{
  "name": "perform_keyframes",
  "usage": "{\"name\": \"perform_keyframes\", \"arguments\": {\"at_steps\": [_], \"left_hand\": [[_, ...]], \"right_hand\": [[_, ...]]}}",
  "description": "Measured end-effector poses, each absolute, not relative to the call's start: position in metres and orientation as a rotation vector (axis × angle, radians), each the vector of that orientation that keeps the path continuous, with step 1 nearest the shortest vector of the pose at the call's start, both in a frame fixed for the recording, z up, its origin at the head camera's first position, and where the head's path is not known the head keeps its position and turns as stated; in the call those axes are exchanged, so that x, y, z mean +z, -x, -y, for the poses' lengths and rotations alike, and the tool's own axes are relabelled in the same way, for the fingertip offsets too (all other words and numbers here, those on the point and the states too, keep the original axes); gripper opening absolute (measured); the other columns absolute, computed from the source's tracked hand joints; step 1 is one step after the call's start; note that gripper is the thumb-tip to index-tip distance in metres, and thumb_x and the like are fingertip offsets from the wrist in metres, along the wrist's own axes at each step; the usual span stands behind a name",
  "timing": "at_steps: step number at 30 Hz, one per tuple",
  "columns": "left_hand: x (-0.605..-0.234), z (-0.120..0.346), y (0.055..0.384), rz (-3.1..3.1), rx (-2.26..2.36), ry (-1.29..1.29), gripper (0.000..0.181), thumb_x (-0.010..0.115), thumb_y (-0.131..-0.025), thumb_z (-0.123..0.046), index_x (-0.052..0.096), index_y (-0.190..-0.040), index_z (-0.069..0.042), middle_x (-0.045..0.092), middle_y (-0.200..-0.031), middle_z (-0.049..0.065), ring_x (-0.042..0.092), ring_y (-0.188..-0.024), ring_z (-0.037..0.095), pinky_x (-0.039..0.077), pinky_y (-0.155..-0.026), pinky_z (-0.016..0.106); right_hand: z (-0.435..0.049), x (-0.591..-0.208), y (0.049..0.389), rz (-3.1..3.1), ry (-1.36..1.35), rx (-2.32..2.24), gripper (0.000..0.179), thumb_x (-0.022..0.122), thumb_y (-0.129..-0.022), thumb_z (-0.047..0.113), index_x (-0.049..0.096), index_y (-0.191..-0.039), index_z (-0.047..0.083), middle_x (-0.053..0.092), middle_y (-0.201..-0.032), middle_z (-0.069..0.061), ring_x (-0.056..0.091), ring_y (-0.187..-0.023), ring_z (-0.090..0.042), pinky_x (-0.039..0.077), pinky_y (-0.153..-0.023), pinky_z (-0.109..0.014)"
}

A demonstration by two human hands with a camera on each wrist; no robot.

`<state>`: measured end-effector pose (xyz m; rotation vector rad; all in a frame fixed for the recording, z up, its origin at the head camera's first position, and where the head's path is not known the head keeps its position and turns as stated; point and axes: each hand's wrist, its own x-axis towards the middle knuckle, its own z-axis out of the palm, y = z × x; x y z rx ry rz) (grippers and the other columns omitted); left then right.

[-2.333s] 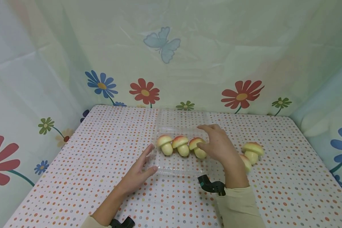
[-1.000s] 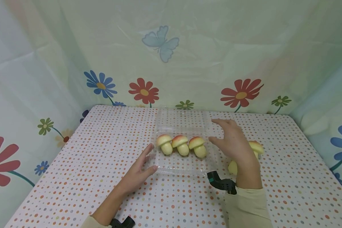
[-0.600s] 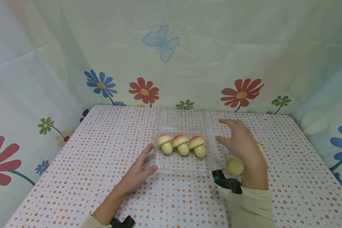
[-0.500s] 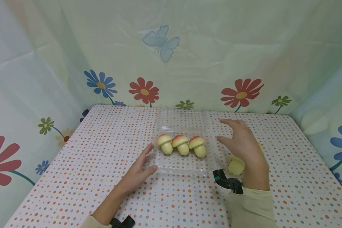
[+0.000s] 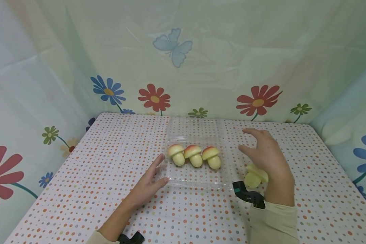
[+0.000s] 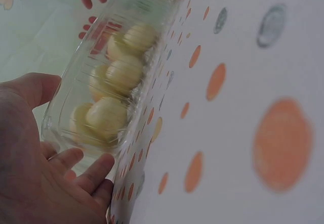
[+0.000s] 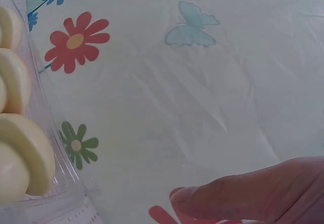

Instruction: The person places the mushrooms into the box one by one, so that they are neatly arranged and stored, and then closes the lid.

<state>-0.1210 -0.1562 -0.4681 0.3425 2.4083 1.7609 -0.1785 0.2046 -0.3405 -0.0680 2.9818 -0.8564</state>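
A clear plastic clamshell box (image 5: 195,179) lies with its lid raised back on the spotted table. Three mushrooms (image 5: 193,156), pale yellow with reddish caps, stand in a row in its far half. My left hand (image 5: 146,186) rests along the box's left side, fingers extended; the left wrist view shows its thumb (image 6: 43,87) against the rim. Right of the box, my right hand (image 5: 266,152) hovers with thumb and fingers apart and nothing between them. Below it a loose mushroom (image 5: 253,176) lies on the table, partly covered by the wrist.
A white tablecloth (image 5: 125,135) with coloured dots covers the table. Behind it hangs a curtain (image 5: 213,67) printed with flowers and a butterfly. A black wrist camera mount (image 5: 248,195) sticks out from the right wrist near the box's front right corner.
My right hand has let go of the rightmost mushroom in the box and moved right, over the loose mushrooms, hiding one of them. The left hand has stayed at the box.
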Motion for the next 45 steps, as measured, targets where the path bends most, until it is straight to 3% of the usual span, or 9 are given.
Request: {"name": "perform_keyframes", "arguments": {"at_steps": [8,29,45], "left_hand": [[-0.467,0.156,0.120,-2.403,1.765,-0.350,0.082,0.061,-0.104,-0.015,0.011,-0.168,-0.021,0.017,-0.174,0.001,0.028,-0.156,0.037,0.018,-0.124,0.067],[-0.467,0.157,0.120,-2.404,1.760,-0.354,0.083,0.062,-0.103,-0.018,0.011,-0.168,-0.022,0.018,-0.174,0.000,0.029,-0.156,0.036,0.020,-0.124,0.067],[-0.468,0.156,0.120,-2.389,1.767,-0.338,0.084,0.063,-0.103,-0.022,0.010,-0.168,-0.022,0.016,-0.174,0.000,0.028,-0.157,0.036,0.021,-0.124,0.065]], "right_hand": [[-0.211,-0.341,0.177,-2.980,0.074,-0.853,0.067,0.066,-0.098,0.024,0.040,-0.157,0.004,0.030,-0.156,-0.038,0.035,-0.138,-0.060,0.036,-0.105,-0.078],[-0.228,-0.344,0.175,-2.974,-0.028,-0.889,0.067,0.063,-0.099,0.022,0.036,-0.157,0.000,0.028,-0.156,-0.042,0.030,-0.138,-0.063,0.033,-0.103,-0.081],[-0.245,-0.346,0.176,-2.892,-0.084,-0.835,0.073,0.062,-0.100,0.029,0.031,-0.159,0.000,0.024,-0.157,-0.044,0.027,-0.138,-0.067,0.034,-0.102,-0.081]]}}
